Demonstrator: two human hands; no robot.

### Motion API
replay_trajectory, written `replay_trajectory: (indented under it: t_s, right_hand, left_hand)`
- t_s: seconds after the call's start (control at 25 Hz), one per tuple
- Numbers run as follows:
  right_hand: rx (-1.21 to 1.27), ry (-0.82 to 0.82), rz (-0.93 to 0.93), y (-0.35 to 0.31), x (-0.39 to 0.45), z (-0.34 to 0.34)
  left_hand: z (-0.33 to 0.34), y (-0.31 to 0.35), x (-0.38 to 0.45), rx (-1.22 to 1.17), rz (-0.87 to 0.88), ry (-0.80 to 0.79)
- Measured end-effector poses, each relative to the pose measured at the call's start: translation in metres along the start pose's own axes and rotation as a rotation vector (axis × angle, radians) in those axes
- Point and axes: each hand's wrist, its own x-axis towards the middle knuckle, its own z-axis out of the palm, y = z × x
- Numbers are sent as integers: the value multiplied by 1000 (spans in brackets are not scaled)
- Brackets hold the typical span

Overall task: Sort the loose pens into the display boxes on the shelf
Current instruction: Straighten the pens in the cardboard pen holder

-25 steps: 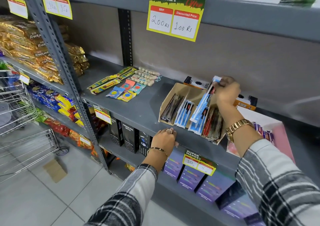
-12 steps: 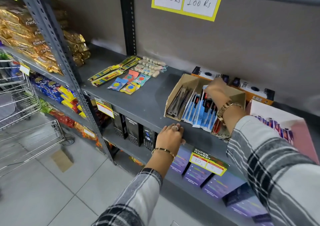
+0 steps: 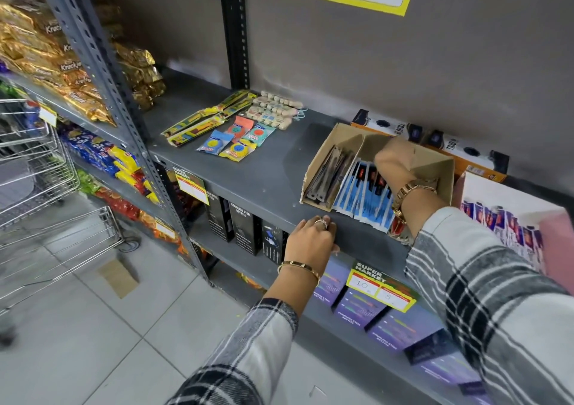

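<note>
so the right hand [image 3: 393,162] had just dropped into the cardboard display box [image 3: 323,151], tucking blue pen packs [image 3: 366,199] in, grip unclear, while the left hand [image 3: 312,237] lay flat on the shelf [image 3: 264,174] edge.

Grey metal shelf [image 3: 264,171] carries a tan cardboard display box [image 3: 348,139] holding blue-and-white pen packs [image 3: 363,196] beside dark grey ones [image 3: 326,176], while left of the box lie yellow-green strip packs [image 3: 202,119], and black-and-white plaid sleeves [image 3: 497,311] frame it.
</note>
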Motion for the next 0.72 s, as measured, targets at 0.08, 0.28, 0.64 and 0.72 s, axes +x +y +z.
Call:
replay_trajectory:
  t_s: [0.08,0.28,0.64,0.72]
  right_hand:
    - [-139,91,-20,-2,2,0]
    - [-169,-229,-251,-3,-27,4]
    - [-227,-436,-183,7,-67,27]
    - [-232,-431,-186,5,-64,32]
  left_hand:
    - [-1,0,-1,-3,5,6]
    - [-5,1,-1,5,12,-10]
    - [-6,5,0,-9,-17,-36]
    - [-6,5,1,-10,-20,-33]
